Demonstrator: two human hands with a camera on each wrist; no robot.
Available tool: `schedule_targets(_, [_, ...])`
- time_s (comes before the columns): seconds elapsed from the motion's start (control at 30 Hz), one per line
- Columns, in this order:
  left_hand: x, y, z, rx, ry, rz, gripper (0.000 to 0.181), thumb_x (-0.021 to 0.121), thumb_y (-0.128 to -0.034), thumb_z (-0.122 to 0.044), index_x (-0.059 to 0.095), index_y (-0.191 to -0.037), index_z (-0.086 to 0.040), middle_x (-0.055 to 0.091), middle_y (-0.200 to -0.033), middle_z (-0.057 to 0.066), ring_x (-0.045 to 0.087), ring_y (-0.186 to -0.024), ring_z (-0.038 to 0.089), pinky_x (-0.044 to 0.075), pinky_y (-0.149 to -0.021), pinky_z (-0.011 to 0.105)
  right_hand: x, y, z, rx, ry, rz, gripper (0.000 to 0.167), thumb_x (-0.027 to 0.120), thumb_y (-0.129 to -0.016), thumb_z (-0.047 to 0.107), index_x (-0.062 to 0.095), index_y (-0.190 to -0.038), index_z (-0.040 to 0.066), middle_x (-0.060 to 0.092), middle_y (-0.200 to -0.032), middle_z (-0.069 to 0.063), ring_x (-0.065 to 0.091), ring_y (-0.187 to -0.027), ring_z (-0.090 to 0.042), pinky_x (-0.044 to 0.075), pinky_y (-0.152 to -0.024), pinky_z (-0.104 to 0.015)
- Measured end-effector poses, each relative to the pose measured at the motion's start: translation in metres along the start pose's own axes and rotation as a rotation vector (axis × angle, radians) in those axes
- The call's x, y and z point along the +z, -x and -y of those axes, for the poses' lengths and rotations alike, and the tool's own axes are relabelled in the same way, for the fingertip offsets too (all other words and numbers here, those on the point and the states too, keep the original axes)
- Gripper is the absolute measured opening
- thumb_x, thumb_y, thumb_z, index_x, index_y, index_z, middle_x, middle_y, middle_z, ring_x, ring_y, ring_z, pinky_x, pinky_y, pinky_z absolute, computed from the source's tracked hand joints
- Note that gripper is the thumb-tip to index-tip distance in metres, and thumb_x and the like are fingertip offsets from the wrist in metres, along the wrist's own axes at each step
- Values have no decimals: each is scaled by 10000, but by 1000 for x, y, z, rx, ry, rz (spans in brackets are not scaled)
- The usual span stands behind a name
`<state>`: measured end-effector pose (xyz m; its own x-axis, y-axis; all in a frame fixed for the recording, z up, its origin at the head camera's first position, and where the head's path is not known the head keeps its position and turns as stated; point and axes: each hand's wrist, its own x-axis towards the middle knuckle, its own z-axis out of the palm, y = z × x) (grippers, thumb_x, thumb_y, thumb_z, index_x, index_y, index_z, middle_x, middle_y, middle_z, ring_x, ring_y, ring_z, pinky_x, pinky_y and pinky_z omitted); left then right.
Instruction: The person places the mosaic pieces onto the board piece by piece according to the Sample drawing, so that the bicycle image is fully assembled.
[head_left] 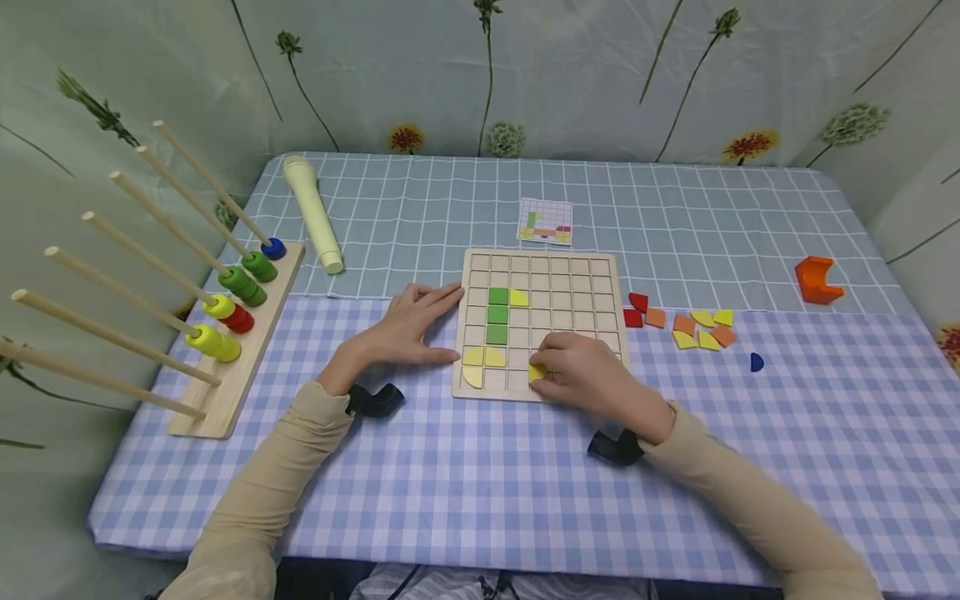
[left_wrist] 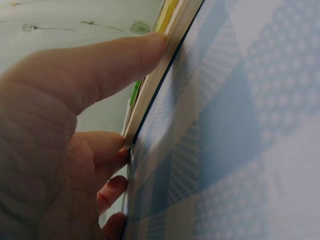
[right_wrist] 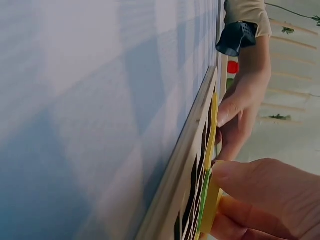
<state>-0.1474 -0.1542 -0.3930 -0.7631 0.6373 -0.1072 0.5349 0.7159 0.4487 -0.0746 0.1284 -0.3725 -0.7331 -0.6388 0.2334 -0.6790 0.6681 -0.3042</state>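
A wooden grid board (head_left: 581,283) lies mid-table. Three green square tiles (head_left: 497,315) stand in a column on it. A yellow quarter-round tile (head_left: 518,297) sits beside the top one, and three more yellow tiles (head_left: 472,356) fill the lower left corner. My right hand (head_left: 588,371) pinches a yellow tile (right_wrist: 211,205) between thumb and fingers, over the lower middle of the board. Its exact contact with the grid is partly hidden by my fingers. My left hand (head_left: 405,329) touches the board's left edge with extended thumb and fingertips (left_wrist: 155,47).
Behind the board lies a pattern card (head_left: 545,221). Loose red, orange and yellow tiles (head_left: 683,339) lie to the right, with a blue half-round tile (head_left: 757,362). An orange block (head_left: 817,280) stands farther right. A peg rack (head_left: 251,367) and a pale-yellow microphone-shaped object (head_left: 312,214) are left.
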Motion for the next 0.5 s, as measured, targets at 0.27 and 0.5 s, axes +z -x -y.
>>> schedule_targets(0.27, [0,0,0,-6,3,-2,927,677,-791,-483,200,-1510,-143,203,-1582,30,263,-1263,269,253,-943,471,6,-13,12,-49,-5,25,185,759,-747,193,743,-883,68,650,-821,-13,569,-717,-105,495,-650,-241])
schedule_targets(0.5, [0,0,0,-17,10,7,928,673,-795,-493,188,-1513,-161,185,-1587,7,251,-1279,264,243,-965,473,12,-21,19,-80,16,62,182,742,-777,209,742,-911,87,663,-855,-8,574,-743,-98,495,-663,-232])
